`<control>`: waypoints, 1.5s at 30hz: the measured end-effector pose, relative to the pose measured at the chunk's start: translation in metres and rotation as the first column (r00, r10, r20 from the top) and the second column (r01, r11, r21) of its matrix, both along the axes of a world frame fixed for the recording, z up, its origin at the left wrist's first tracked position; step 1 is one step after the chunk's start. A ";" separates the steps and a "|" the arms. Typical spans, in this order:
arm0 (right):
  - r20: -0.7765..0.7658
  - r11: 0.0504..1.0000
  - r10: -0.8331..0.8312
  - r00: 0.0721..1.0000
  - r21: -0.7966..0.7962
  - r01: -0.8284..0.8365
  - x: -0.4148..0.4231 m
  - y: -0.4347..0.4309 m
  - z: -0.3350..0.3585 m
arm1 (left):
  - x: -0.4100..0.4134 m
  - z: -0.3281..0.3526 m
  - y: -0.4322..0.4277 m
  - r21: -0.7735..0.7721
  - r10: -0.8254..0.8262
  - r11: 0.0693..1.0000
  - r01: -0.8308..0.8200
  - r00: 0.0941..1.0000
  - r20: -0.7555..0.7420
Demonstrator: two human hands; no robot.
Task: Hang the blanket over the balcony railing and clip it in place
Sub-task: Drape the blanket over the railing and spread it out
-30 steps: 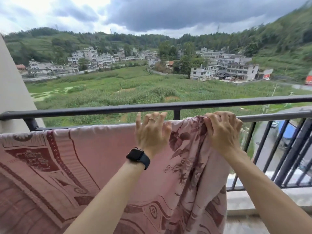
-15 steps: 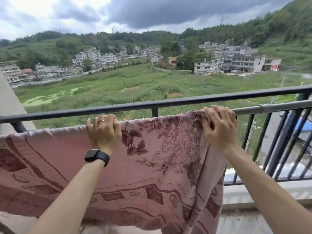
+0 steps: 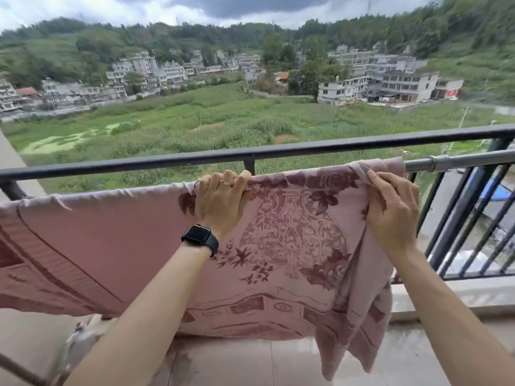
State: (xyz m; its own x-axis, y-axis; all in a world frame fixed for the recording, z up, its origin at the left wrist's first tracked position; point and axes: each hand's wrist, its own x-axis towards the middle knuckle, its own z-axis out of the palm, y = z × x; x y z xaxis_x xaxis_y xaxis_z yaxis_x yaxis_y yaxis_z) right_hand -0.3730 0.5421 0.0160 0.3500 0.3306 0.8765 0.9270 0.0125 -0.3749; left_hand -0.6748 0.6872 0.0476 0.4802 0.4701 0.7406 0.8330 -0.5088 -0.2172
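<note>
A pink blanket [image 3: 117, 246] with a dark red floral pattern hangs over the lower grey metal bar [image 3: 459, 161] of the black balcony railing [image 3: 306, 150]. My left hand [image 3: 220, 199], with a black watch on the wrist, grips the blanket's top fold on the bar near the middle. My right hand [image 3: 393, 210] pinches the bunched right edge of the blanket just below the bar. The blanket's right corner droops toward the floor. No clip is visible.
Black vertical railing bars [image 3: 462, 218] stand at the right, above a concrete kerb [image 3: 446, 293]. The tiled balcony floor [image 3: 264, 363] lies below the blanket. A pale wall [image 3: 11, 162] is at the far left. Fields and buildings lie beyond.
My left hand has slid right along the bar. My right hand has dropped from the top of the bar to pinch the blanket's right edge. The blanket is spread wider.
</note>
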 end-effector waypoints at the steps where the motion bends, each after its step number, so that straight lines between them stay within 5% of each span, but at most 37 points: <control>1: -0.048 1.000 -0.001 0.999 -0.007 0.001 -0.003 0.000 0.004 | 0.005 0.000 -0.004 -0.022 -0.001 1.000 0.001 1.000 0.023; 7: -0.262 0.977 -0.117 0.958 -0.205 0.063 0.006 -0.001 0.033 | 0.045 0.010 -0.028 -0.160 0.073 0.986 -0.047 0.984 0.165; 10: -0.154 0.941 -0.169 0.974 -0.320 0.113 0.015 0.009 0.041 | 0.085 0.019 -0.041 -0.142 -0.004 0.990 0.024 0.990 0.143; 18: -0.043 0.952 0.168 0.985 -0.251 -0.173 0.067 0.005 0.068 | 0.164 0.007 -0.053 -0.122 0.094 0.989 -0.079 0.987 0.127; 24: -0.209 0.995 -0.063 0.976 -0.085 0.046 0.205 -0.027 0.067 | 0.155 0.005 -0.049 -0.043 0.167 0.986 -0.163 0.981 0.102; 28: -0.203 0.988 0.061 0.977 -0.130 -0.089 0.222 -0.043 0.038 | 0.172 0.006 -0.060 -0.081 0.238 0.971 -0.225 0.943 0.231; 32: -0.580 0.982 0.188 0.793 0.094 -0.164 0.224 -0.050 0.032 | 0.212 0.014 -0.076 -0.052 0.203 0.979 -0.197 0.931 0.304; 37: -0.817 0.917 0.160 0.555 -0.085 -0.389 0.227 -0.053 0.026 | 0.296 0.029 -0.094 -0.053 0.029 0.998 -0.020 0.984 0.174; 40: -0.712 0.860 0.181 0.678 -0.220 -0.461 0.236 -0.063 0.038 | 0.333 0.021 -0.097 -0.071 0.000 0.997 0.005 0.997 0.077; 43: -0.557 0.951 0.086 0.826 -0.200 -0.234 0.261 -0.076 0.065 | 0.334 0.010 -0.087 0.054 0.005 0.999 -0.005 1.000 0.000; 45: -0.569 0.990 -0.001 0.822 -0.114 -0.077 0.278 -0.077 0.076 | 0.331 0.008 -0.081 0.119 0.016 0.993 -0.015 1.000 -0.005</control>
State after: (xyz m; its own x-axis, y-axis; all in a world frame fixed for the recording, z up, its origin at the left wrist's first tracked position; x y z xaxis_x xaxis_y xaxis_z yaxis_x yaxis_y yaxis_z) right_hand -0.0951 0.4649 0.0917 0.7564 0.4479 0.4767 0.5499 -0.0406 -0.8343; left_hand -0.3438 0.6058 0.0559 0.4784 0.3861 0.7887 0.8391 -0.4660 -0.2808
